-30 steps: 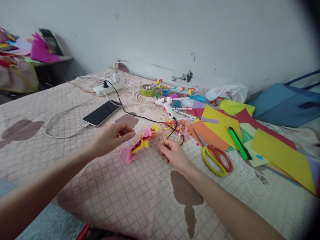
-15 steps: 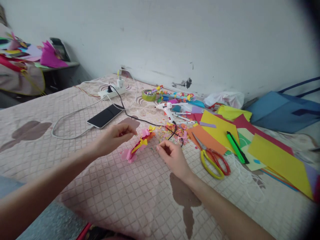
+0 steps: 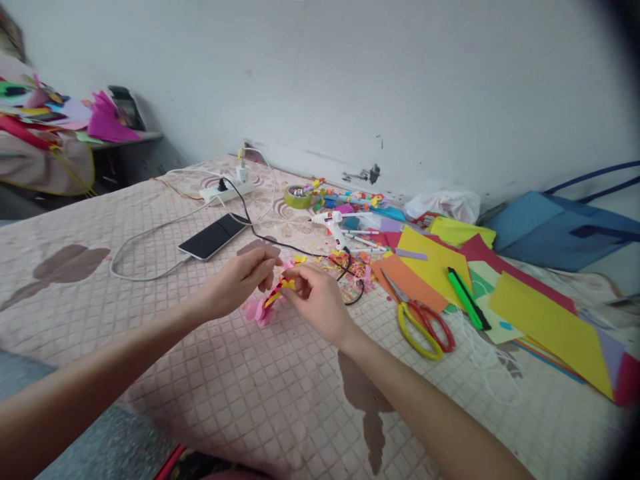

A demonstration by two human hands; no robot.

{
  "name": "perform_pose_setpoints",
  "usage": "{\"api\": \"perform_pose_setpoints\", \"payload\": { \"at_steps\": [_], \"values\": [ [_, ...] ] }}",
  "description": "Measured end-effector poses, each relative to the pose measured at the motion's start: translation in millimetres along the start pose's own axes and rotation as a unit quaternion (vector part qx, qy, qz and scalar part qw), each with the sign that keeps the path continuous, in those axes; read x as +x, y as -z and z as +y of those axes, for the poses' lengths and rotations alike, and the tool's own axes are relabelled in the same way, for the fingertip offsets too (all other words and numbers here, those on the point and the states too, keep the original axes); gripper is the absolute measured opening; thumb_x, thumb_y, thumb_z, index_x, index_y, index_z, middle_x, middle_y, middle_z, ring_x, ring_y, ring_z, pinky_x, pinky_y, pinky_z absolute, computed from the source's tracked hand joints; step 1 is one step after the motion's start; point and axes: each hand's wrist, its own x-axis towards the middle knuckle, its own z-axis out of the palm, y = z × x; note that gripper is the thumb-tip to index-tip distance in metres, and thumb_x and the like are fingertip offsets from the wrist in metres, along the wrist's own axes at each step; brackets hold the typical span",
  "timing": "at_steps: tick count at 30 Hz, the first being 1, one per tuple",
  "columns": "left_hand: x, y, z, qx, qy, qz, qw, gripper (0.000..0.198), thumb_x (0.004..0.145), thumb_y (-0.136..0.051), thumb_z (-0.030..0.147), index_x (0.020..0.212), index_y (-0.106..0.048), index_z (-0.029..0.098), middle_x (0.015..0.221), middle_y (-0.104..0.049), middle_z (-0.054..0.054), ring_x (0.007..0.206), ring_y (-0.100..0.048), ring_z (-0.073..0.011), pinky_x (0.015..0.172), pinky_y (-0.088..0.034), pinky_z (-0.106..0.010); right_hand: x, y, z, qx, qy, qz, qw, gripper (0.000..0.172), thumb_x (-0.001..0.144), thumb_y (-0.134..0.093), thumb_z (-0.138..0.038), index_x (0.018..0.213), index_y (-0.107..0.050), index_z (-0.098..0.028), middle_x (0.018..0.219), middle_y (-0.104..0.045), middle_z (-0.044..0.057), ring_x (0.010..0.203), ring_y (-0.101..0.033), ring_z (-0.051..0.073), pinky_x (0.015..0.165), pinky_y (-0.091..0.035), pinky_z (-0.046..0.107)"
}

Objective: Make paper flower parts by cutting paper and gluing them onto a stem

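Observation:
A narrow craft strip with pink and yellow paper flowers (image 3: 256, 311) lies on the quilted tablecloth, partly covered by my fingers. My right hand (image 3: 320, 300) pinches at a yellow paper flower (image 3: 289, 284) on this strip, thumb and forefinger closed around it. Close by on the left, my left hand (image 3: 243, 283) is closed, fingertips curled together at the strip's upper part; whatever they pinch is too small or hidden to make out. Beyond the hands rests a white glue gun (image 3: 334, 230) with a black cord.
Scissors (image 3: 419, 327), a green cutter (image 3: 467, 299) and coloured paper sheets (image 3: 555, 327) lie to the right. White string (image 3: 493, 363) is tangled beside them. Small paper scraps (image 3: 353, 267) sit behind my right hand. A phone (image 3: 214, 237) and power strip (image 3: 227, 192) are at left.
My right hand has moved left and up onto the flowered strip, its fingertips now at the yellow flower. My left hand has shifted slightly right, so the hands are nearly touching.

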Motion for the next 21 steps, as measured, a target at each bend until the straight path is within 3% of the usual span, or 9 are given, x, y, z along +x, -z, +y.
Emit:
{"api": "perform_pose_setpoints", "payload": {
  "at_steps": [3, 6, 10, 14, 21],
  "values": [
    [-1.8, -0.3, 3.7, -0.015, -0.008, -0.001, 1.000, 0.022, 0.092, -0.033, 0.028, 0.098, -0.050, 0.016, 0.065, -0.052, 0.001, 0.059, -0.051, -0.0097, 0.057, -0.042, -0.023, 4.7, -5.4, -1.7, -0.012, 0.004, -0.023, 1.000, 0.017, 0.074, -0.065, -0.013, 0.090, -0.063, -0.017, 0.072, -0.055, 0.000, 0.071, -0.051, 0.015, 0.065, -0.040, 0.027],
    [-2.7, -0.8, 2.7, -0.014, -0.012, -0.001, 1.000, 0.023, 0.092, -0.034, 0.028, 0.104, -0.050, 0.017, 0.068, -0.054, 0.001, 0.062, -0.052, -0.0105, 0.059, -0.043, -0.023, 5.2, -8.7, -2.4, -0.002, 0.008, -0.040, 0.999, 0.007, 0.077, -0.063, -0.013, 0.081, -0.063, -0.019, 0.070, -0.054, 0.000, 0.066, -0.049, 0.014, 0.062, -0.039, 0.026],
    [-3.3, 0.2, 0.6, -0.022, -0.015, 0.014, 1.000, 0.023, 0.091, -0.035, 0.027, 0.107, -0.049, 0.017, 0.072, -0.055, 0.000, 0.065, -0.054, -0.0112, 0.062, -0.045, -0.025, 1.9, -8.1, -0.9, 0.027, 0.010, 0.013, 1.000, 0.013, 0.081, -0.058, -0.014, 0.069, -0.059, -0.019, 0.070, -0.052, 0.000, 0.069, -0.049, 0.014, 0.063, -0.038, 0.026],
    [-4.1, 1.7, 1.7, -0.034, -0.007, 0.015, 0.999, 0.024, 0.092, -0.034, 0.029, 0.108, -0.048, 0.016, 0.077, -0.057, -0.002, 0.069, -0.055, -0.0119, 0.066, -0.047, -0.027, -2.3, -6.2, 2.7, 0.047, 0.001, 0.055, 0.997, 0.012, 0.085, -0.054, -0.019, 0.075, -0.060, -0.019, 0.073, -0.053, 0.001, 0.068, -0.049, 0.014, 0.061, -0.038, 0.026],
    [-5.6, -4.7, 6.6, 0.002, -0.006, 0.027, 1.000, 0.024, 0.091, -0.037, 0.030, 0.107, -0.050, 0.018, 0.082, -0.060, -0.002, 0.072, -0.058, -0.0131, 0.066, -0.047, -0.027, -4.7, -8.4, -0.3, -0.038, 0.035, 0.014, 0.999, 0.012, 0.087, -0.055, -0.028, 0.083, -0.061, -0.019, 0.085, -0.054, 0.004, 0.076, -0.052, 0.016, 0.066, -0.040, 0.027]
  ]
}}
